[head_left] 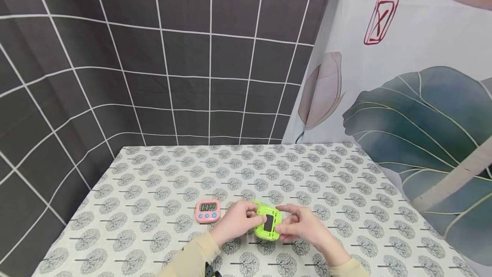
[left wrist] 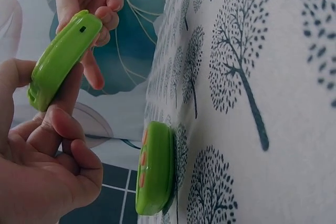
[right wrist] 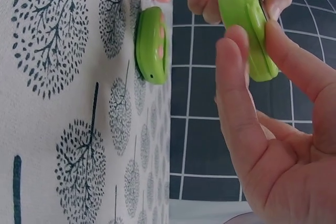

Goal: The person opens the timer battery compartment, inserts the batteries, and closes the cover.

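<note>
A green digital timer is held up over the tablecloth between both hands, its face with a dark rectangle turned upward. My left hand pinches its left side, thumb on the upper face and fingers beneath, as the left wrist view shows. At the opposite side, the thumb and fingertips of my right hand grip the edge; in the right wrist view this hand has its fingers on either side of the casing. A second green timer with orange buttons lies on the cloth, mostly hidden behind the hands in the head view.
To the left of my left hand, a pink timer with blue buttons and a display of zeros lies on the tree-patterned tablecloth. A dark gridded curtain hangs behind the table, and a leaf-printed cloth hangs at the right.
</note>
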